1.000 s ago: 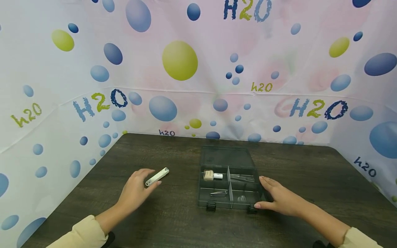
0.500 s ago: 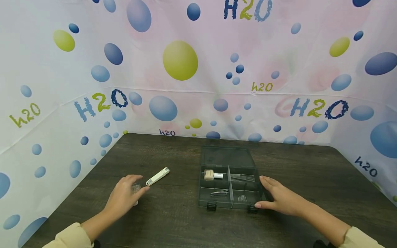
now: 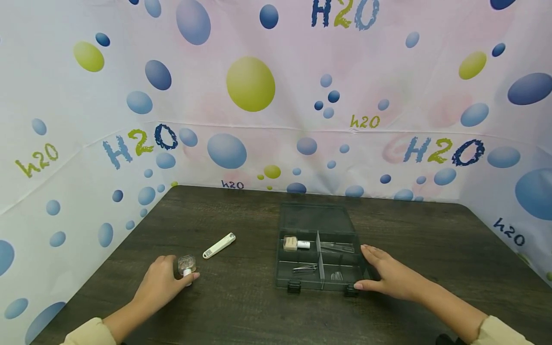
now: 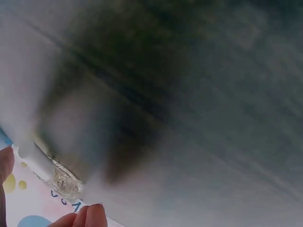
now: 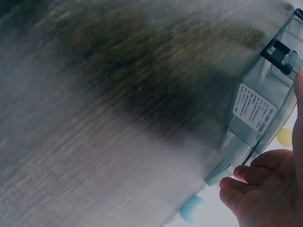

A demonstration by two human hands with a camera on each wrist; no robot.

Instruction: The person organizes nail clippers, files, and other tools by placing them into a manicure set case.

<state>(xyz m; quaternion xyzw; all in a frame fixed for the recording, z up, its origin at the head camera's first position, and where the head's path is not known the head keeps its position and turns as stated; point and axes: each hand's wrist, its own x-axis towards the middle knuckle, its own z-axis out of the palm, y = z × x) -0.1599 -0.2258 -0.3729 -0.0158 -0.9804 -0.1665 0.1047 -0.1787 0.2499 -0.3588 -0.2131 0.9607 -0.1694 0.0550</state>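
Note:
My left hand (image 3: 158, 281) is at a small clear nail polish bottle (image 3: 186, 263) with a white cap, which lies on the table. The left wrist view shows the bottle (image 4: 66, 182) between thumb and fingers, with gaps around it and glittery contents. Up and to the right of it lies a cream nail clipper (image 3: 219, 246). My right hand (image 3: 390, 277) rests against the right side of a grey see-through divided box (image 3: 316, 218), its thumb at the front corner by a latch. In the right wrist view, its fingertips (image 5: 241, 172) touch the box's edge.
The box's lid is up. Inside, separate compartments hold a beige nail polish bottle (image 3: 290, 243) with a white cap, long slim clear pieces (image 3: 337, 247), a thin metal tool (image 3: 304, 268) and small clear pieces (image 3: 337, 276). A patterned curtain (image 3: 276, 163) surrounds the dark table.
My left hand has drawn back from the nail clipper, leaving it on the table, and moved left and nearer to the clear nail polish bottle. The right hand stays at the box.

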